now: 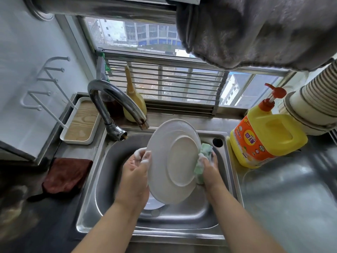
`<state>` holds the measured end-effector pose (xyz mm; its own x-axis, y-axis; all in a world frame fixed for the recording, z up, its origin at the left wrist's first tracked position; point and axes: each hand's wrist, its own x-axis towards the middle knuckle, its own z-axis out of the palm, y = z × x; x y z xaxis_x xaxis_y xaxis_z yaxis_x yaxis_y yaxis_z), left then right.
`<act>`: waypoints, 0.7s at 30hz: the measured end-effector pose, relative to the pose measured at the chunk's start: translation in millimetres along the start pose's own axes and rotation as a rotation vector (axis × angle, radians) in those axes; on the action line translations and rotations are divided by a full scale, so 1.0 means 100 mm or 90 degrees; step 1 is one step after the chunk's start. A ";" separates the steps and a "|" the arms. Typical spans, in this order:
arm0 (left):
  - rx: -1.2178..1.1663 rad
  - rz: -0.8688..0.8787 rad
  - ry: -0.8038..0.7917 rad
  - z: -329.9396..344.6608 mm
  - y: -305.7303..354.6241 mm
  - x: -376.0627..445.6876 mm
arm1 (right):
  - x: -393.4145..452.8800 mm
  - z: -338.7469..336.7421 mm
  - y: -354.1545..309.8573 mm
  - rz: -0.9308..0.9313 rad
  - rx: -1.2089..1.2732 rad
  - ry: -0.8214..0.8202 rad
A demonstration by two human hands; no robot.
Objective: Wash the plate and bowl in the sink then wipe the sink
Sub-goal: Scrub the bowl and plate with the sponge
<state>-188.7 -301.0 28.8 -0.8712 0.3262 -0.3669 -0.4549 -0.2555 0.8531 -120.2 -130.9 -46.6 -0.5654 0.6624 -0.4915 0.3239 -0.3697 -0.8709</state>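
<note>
Hands: two, both soapy
Left hand (135, 172): gripping one white plate (173, 161) at its 9 o'clock edge, tilted over sink (102, 161)
Right hand (209, 167): clutching one green sponge (204, 157) at 3 o'clock
Bottles: one yellow detergent bottle (264, 136), sink's 2 o'clock

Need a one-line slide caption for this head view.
Left hand holds plate over sink; right hand scrubs with sponge.

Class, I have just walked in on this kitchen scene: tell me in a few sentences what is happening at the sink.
A person is washing a white plate over the steel sink. The left hand, covered in suds, grips the plate's left edge and holds it tilted with its underside facing the camera. The right hand holds a soapy green sponge at the plate's right rim. No water can be seen coming from the tap. A yellow detergent bottle stands on the counter to the right.
</note>
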 end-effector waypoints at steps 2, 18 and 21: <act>0.001 -0.034 -0.046 -0.06 -0.07 -0.03 | -0.02 -0.08 0.06 -0.022 -0.019 -0.009; 0.102 -0.085 -0.258 0.10 0.00 0.22 | -0.42 0.28 -0.64 -0.575 -0.704 -0.075; 0.094 -0.075 -0.219 0.07 -0.05 0.16 | -0.09 0.13 -0.70 -0.313 -0.516 -0.052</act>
<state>-199.3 -288.5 21.5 -0.6903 0.6378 -0.3415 -0.4955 -0.0729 0.8655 -148.1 -119.7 19.0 -0.8198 0.5645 -0.0961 0.4453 0.5230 -0.7267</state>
